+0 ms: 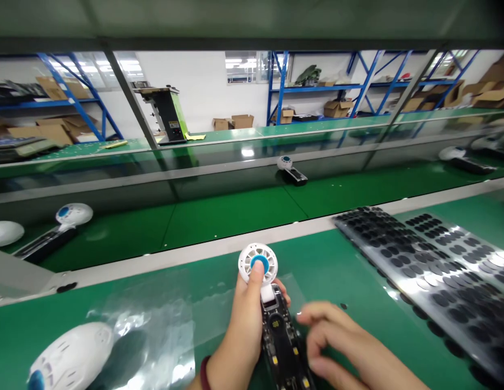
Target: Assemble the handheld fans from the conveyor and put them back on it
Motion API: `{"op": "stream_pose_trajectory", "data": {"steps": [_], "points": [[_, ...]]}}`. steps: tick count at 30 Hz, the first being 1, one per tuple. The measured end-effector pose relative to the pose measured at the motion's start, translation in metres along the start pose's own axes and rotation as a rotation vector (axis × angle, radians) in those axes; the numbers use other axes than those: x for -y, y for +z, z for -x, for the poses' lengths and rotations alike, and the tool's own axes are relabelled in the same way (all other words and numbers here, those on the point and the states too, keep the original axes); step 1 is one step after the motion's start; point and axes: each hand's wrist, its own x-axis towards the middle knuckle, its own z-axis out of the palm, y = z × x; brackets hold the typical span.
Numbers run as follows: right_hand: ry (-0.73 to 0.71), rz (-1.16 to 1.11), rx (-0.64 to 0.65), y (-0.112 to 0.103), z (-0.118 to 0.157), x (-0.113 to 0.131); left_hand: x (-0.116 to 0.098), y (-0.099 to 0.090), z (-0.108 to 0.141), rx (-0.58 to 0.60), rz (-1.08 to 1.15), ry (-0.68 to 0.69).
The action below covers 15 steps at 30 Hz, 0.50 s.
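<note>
My left hand (246,314) is wrapped round a handheld fan unit with a white round head (243,265) and a black body (276,336) showing bare electronics. The thumb presses on the blue centre of the fan head, which tilts up toward me. To the right of the black body is my right hand (336,338), its fingers bent and apart, slightly blurred, with nothing visible in them. Near it on the green mat lies a small black disc (344,306). Sheets of black round stickers (401,260) lie farther right.
A white oval fan head (73,355) sits at the lower left beside clear plastic film (166,325). Beyond the pale rail (219,244), a green conveyor belt (219,208) carries several fan units, one (291,172) near the middle. Blue shelves with cardboard boxes (336,108) stand behind.
</note>
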Motion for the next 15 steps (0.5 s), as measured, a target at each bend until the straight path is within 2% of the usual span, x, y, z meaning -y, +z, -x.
{"op": "stream_pose_trajectory", "data": {"steps": [2,5,9,15], "points": [[0.068,-0.040,-0.037,-0.002,-0.020,0.009,0.001,-0.001,0.001,-0.012,-0.011,0.034],[0.059,-0.089,-0.003,0.002,-0.037,0.015,0.001,-0.002,0.000,-0.068,-0.047,0.075],[0.058,-0.024,0.040,0.004,-0.041,0.018,0.002,0.000,-0.003,-0.164,-0.049,0.103],[0.100,0.052,0.083,-0.005,-0.044,0.028,0.002,0.001,-0.002,-0.179,-0.060,0.111]]}}
